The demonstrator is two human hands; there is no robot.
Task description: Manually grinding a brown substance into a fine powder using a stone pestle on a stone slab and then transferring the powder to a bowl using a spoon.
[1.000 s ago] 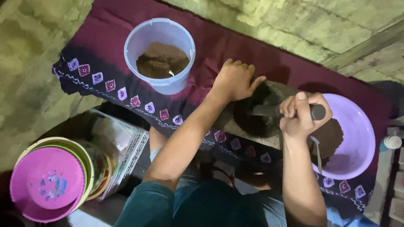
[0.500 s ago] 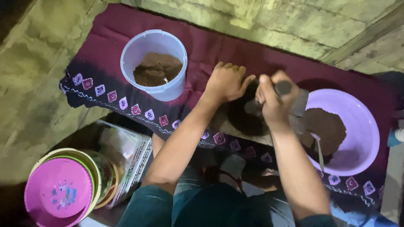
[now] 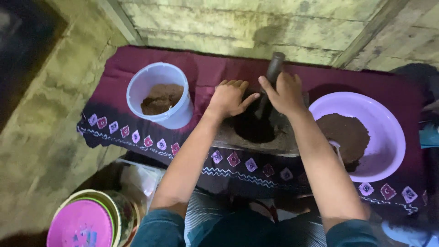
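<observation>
Rough grey stone mortar (image 3: 270, 139) on matt maroon woven cloth (image 3: 210, 71); left of it a smooth white plastic bucket (image 3: 176, 114), right a glossy lilac plastic bowl (image 3: 388, 123).

place: rustic home kitchen | signs: stone mortar (image 3: 256, 132), powder-filled bowl (image 3: 366, 137), patterned cloth (image 3: 206, 73), rough plank wall (image 3: 256, 23)

Both forearms are reaching forward, the left hand (image 3: 228, 97) resting palm-down with fingers curled, the right hand (image 3: 284, 93) gripping closed in a fist.

Surface: maroon patterned cloth (image 3: 206, 75) covering a low counter.
On it: white bucket (image 3: 157, 80), stone mortar (image 3: 279, 142), lilac bowl (image 3: 388, 132).
</observation>
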